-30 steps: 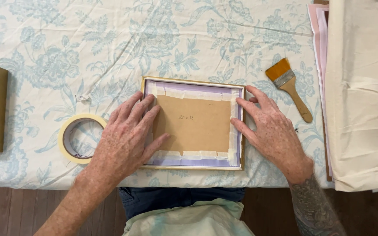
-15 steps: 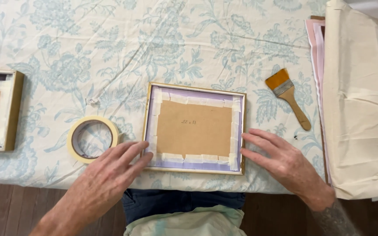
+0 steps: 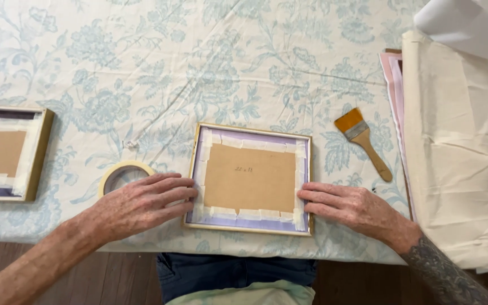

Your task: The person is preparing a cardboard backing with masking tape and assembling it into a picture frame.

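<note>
Two hands flat, fingers extended, neither grip closed on anything. Left hand (image 3: pixel 142 206) touches left edge of gold picture frame (image 3: pixel 249 178); right hand (image 3: pixel 351 208) touches its right edge. Frame lies face down on floral-clothed surface (image 3: pixel 142 68), taped backing up. Tape roll (image 3: pixel 122 175) under left hand; brush (image 3: pixel 364 141) to the right.

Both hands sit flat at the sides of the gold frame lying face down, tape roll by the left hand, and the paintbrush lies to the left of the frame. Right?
Not quite. In the head view the paintbrush lies to the right of the gold frame, beyond the right hand. The rest holds: the left hand rests at the frame's left edge, beside the tape roll, backing board up.
</note>
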